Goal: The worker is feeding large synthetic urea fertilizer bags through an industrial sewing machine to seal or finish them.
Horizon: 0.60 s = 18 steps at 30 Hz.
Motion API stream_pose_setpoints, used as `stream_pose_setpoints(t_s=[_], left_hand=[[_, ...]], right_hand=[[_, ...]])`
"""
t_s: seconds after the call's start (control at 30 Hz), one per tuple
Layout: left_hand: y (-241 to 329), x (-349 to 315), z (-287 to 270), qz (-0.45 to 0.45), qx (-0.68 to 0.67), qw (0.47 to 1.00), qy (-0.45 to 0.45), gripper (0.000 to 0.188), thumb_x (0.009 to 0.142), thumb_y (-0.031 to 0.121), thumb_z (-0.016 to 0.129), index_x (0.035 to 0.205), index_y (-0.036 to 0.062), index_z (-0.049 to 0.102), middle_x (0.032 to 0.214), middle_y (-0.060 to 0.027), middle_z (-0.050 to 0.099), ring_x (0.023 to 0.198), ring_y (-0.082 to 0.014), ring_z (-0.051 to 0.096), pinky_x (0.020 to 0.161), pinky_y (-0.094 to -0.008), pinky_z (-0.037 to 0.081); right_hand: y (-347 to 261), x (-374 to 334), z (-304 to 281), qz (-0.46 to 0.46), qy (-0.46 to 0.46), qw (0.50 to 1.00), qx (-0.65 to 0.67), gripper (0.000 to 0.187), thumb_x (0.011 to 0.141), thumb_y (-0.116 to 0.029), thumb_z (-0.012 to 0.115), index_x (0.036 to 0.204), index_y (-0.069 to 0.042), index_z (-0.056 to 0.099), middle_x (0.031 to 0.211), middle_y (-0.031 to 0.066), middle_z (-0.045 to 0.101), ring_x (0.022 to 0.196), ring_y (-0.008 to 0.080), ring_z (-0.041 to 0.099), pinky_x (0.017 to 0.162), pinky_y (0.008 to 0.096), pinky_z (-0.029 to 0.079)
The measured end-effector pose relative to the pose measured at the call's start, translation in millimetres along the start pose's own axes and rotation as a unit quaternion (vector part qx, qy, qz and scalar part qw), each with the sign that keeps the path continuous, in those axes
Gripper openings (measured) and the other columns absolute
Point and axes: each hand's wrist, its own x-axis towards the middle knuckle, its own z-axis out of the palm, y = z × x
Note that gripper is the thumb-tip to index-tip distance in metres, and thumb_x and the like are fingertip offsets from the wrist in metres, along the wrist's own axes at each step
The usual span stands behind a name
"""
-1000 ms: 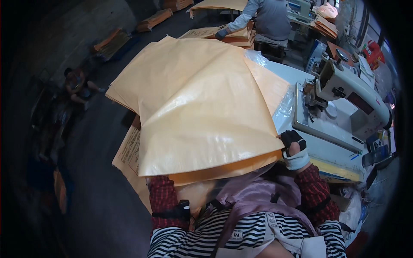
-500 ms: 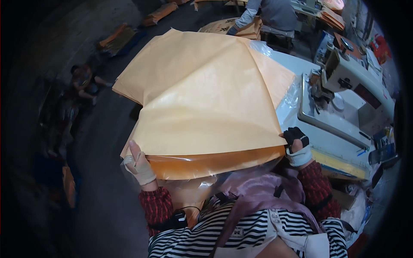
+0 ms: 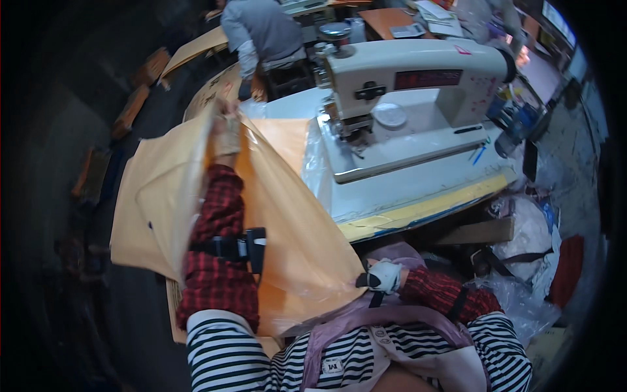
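Observation:
A large tan paper sack (image 3: 281,215) with a clear plastic film at its edge spreads before me, lying over the near left of a white sewing machine table (image 3: 294,104). My left hand (image 3: 226,130), in a pale wrap, reaches far forward at the top of the sack. Its fingers are blurred by motion. The left forearm lies between a raised tan flap (image 3: 153,196) on the left and the sheet on the right. Close to my body, my right hand (image 3: 380,277), in a black and white half glove, pinches the sack's near right corner.
A white industrial sewing machine (image 3: 418,85) stands right of the sack. Yellow edging (image 3: 424,206) runs along the table's front. A co-worker in grey (image 3: 264,32) sits beyond. Tan bundles (image 3: 130,111) lie on the floor at left. Clear plastic (image 3: 516,304) is heaped at lower right.
My left hand has gone from the sack's near left corner forward to its far side, folding the paper up. My right hand keeps its corner, now lower. The view has swung right.

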Motion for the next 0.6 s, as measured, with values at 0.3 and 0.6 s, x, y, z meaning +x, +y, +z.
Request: stream_pose_setpoints(t_s=[0.3,0.6], left_hand=[[-70,-2,166,-0.186,0.025,0.975,0.12,0.011,0.091,0.021,0.042,0.093,0.0104,0.046,0.086,-0.0033,0.044,0.081,-0.0134,0.044,0.07,-0.0236,0.037],[-220,-37,166,-0.178,0.272,0.944,0.048,0.032,0.093,0.034,0.043,0.095,0.0041,0.055,0.083,-0.0005,0.052,0.078,-0.013,0.048,0.075,-0.0279,0.041]], right_hand=[[30,-10,-34,0.102,0.056,0.993,0.02,0.053,0.087,-0.051,0.044,0.119,-0.008,0.053,0.102,0.0239,0.058,0.093,0.0376,0.053,0.08,0.0413,0.041],[76,-51,16,-0.052,0.375,0.851,0.365,0.035,0.09,-0.027,0.046,0.115,-0.003,0.052,0.094,0.0087,0.058,0.077,0.0155,0.052,0.07,0.0277,0.044]])
